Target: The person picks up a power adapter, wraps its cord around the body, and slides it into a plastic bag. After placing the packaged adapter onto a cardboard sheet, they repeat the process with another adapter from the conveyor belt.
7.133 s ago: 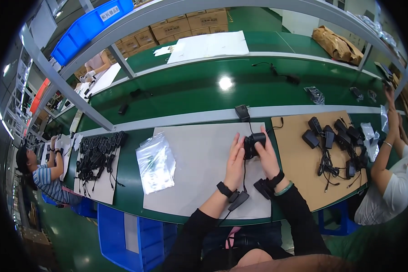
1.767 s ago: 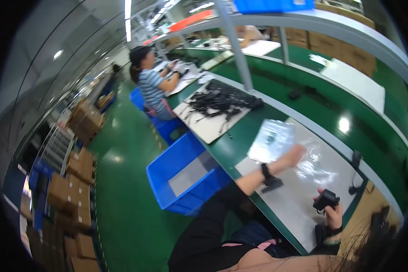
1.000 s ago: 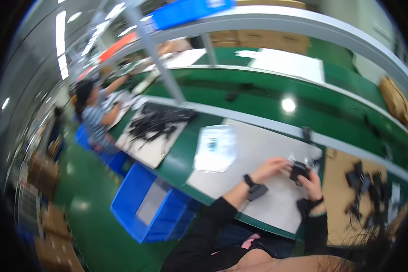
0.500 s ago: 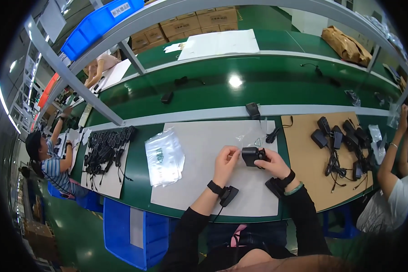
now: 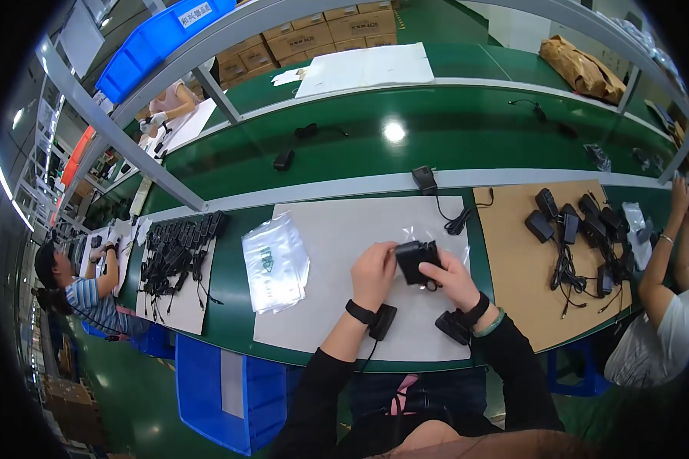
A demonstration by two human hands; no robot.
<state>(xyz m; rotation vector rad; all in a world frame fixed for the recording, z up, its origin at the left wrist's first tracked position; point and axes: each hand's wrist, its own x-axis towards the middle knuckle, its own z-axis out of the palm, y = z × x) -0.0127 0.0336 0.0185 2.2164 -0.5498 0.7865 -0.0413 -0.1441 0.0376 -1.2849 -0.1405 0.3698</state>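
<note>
A black power adapter with its cord bundled against it is held above the grey-white mat. My right hand grips its right side, thumb across the front face. On the other side, my left hand is closed with its fingertips at the adapter's left edge. Behind the hands lies a clear plastic bag, partly hidden. A second adapter rests at the mat's far edge, its coiled cable on the mat. Left of my hands is a stack of clear bags with green print.
Many black adapters lie on a brown board at right, more at left. Co-workers sit on both sides. A grey shelf frame holding a blue bin stands ahead. An open blue crate sits below the table edge.
The adapter has tilted, showing more of its broad face, and shifted slightly left. My left hand has moved a little left and down. The co-worker at left has drawn an arm in.
</note>
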